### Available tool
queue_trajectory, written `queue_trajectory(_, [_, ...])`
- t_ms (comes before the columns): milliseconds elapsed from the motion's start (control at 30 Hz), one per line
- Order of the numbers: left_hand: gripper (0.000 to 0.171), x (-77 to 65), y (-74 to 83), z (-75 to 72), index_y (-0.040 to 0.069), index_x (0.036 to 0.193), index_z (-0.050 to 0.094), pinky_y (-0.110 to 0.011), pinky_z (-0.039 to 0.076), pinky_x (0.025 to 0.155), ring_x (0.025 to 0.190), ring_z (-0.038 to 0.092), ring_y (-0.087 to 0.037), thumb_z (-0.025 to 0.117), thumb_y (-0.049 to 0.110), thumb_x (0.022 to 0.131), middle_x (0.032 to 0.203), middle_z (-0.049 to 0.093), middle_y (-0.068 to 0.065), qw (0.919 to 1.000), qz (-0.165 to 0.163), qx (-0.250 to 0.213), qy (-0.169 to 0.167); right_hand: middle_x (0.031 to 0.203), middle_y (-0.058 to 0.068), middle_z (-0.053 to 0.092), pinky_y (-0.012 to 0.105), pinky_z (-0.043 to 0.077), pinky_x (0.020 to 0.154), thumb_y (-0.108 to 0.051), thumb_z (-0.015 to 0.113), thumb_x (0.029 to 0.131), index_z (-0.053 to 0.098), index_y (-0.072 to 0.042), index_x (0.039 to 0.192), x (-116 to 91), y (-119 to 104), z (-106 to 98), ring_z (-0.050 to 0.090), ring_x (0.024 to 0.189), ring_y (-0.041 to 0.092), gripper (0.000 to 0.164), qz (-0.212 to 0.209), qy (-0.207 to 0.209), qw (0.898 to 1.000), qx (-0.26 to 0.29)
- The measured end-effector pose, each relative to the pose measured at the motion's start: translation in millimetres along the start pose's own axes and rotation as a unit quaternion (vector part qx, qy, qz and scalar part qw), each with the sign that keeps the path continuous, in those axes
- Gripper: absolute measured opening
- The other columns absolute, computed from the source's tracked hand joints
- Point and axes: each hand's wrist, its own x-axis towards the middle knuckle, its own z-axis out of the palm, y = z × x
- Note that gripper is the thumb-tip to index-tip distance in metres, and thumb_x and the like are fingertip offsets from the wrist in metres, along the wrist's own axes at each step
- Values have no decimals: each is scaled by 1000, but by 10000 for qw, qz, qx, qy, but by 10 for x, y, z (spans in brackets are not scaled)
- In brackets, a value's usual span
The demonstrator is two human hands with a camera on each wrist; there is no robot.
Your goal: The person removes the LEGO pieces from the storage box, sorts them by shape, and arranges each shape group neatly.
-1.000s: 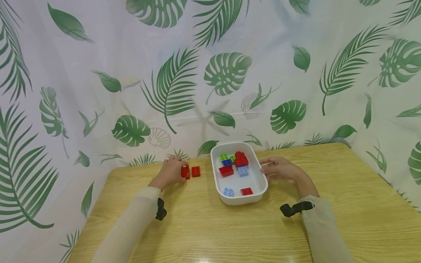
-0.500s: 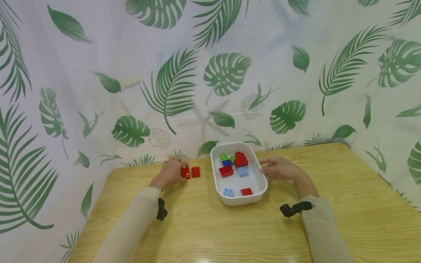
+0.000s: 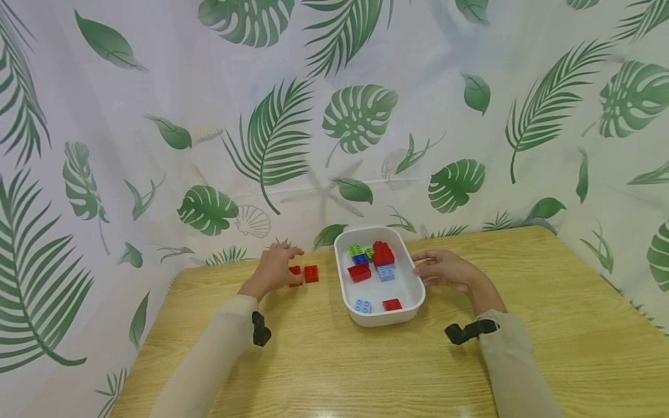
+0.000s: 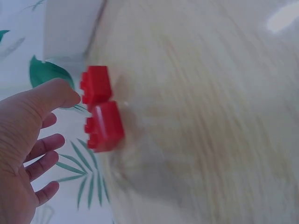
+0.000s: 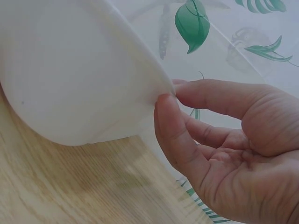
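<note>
Two red toy bricks stand side by side on the table, left of a white plastic tray (image 3: 352, 309). My left hand (image 3: 273, 268) is spread around the left brick (image 3: 297, 270), partly covering it in the head view. The right brick (image 3: 310, 274) is fully visible there. In the left wrist view, thumb and fingers lie apart, with a gap between them and both bricks (image 4: 108, 125). My right hand (image 3: 444, 269) is at the tray's right side. Seen from the right wrist, its thumb and a finger pinch the tray's rim (image 5: 140, 44).
Inside the tray lie several bricks: red (image 3: 383, 253), light blue (image 3: 385, 272), dark blue (image 3: 360, 259) and lime green (image 3: 356, 250). The wooden table (image 3: 334, 366) ends at the back against a leaf-printed white cloth (image 3: 397, 128).
The fingers of my left hand have lifted and spread away from the left red brick, which they held before. My right hand and the tray have stayed in place.
</note>
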Motion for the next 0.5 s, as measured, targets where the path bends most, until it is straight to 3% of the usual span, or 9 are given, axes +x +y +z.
queue_trajectory(267, [58, 124, 296, -188, 11, 136, 64, -53, 43, 97, 110, 52, -30, 80, 31, 83, 121, 65, -14, 9975, 281, -600, 257, 132, 20, 64, 43, 57, 97, -20, 69, 97, 43, 4, 148, 20, 22, -11, 68, 107, 21, 62, 9, 2, 10000, -22])
queue_trajectory(500, [58, 266, 694, -272, 13, 136, 64, -50, 44, 99, 112, 52, -30, 82, 30, 84, 125, 65, -13, 9950, 731, -585, 347, 131, 20, 65, 43, 57, 97, -19, 69, 97, 43, 4, 147, 18, 18, -14, 68, 106, 21, 61, -3, -20, 10000, 51])
